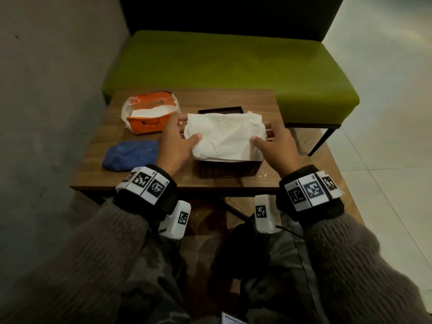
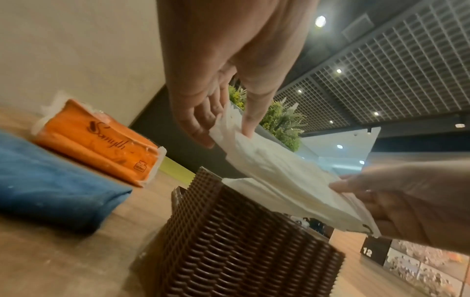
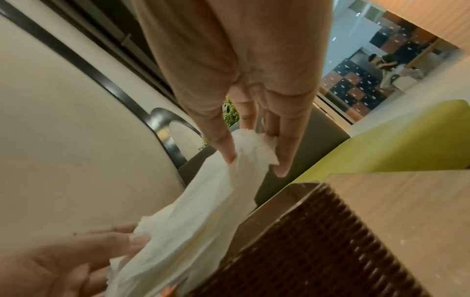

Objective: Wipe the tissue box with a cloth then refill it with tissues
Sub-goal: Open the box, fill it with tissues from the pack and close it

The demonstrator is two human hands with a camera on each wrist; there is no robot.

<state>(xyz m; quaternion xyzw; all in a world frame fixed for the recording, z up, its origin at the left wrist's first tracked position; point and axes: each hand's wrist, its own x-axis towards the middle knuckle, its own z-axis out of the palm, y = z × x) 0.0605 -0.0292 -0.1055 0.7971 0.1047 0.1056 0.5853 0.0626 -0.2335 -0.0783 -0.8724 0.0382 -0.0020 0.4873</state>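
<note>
A stack of white tissues [image 1: 224, 136] hangs just above the open dark brown woven tissue box [image 1: 229, 169] on the wooden table [image 1: 233, 99]. My left hand [image 1: 181, 134] pinches the stack's left end between thumb and fingers. My right hand [image 1: 271, 140] pinches the right end the same way. In the left wrist view the left hand [image 2: 223, 128] holds the tissues [image 2: 279, 176] tilted over the box [image 2: 241, 241]. The right wrist view has the right hand [image 3: 254, 156] gripping the tissues [image 3: 203, 211] over the box [image 3: 318, 251]. A folded blue cloth [image 1: 131, 155] lies left of the box.
An opened orange tissue pack [image 1: 149, 115] with white tissues inside sits at the table's back left. A dark frame-like lid [image 1: 219, 110] lies behind the box. A green bench [image 1: 222, 61] stands beyond the table, and a grey wall [image 1: 46, 90] runs along the left.
</note>
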